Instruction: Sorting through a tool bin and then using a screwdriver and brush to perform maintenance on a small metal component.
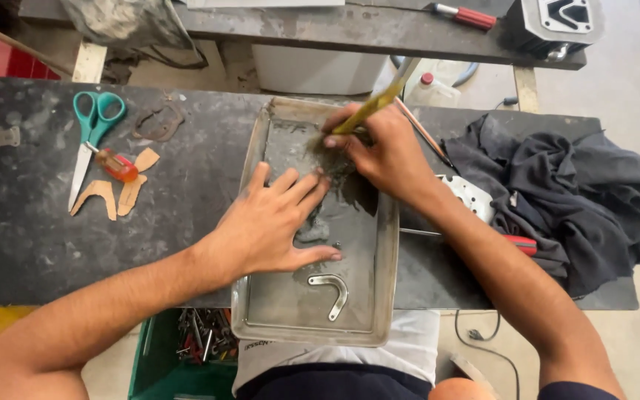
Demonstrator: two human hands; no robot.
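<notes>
A dented metal tray (387, 252) lies on the dark workbench in front of me. My left hand (275, 218) lies flat inside it, fingers spread, pressing on a grey part that is mostly hidden under the palm. My right hand (383, 152) grips a yellow-handled brush (379, 100) and holds its tip down on the same grimy spot near the tray's far end. A curved metal bracket (330, 287) lies loose in the tray's near part.
Green-handled scissors (92, 130), a small red-handled screwdriver (116, 164) and brown cut-out pieces (109, 194) lie at left. A dark cloth (564, 192) is heaped at right over a pale metal plate (472, 196). A green crate of tools (194, 341) sits below the bench.
</notes>
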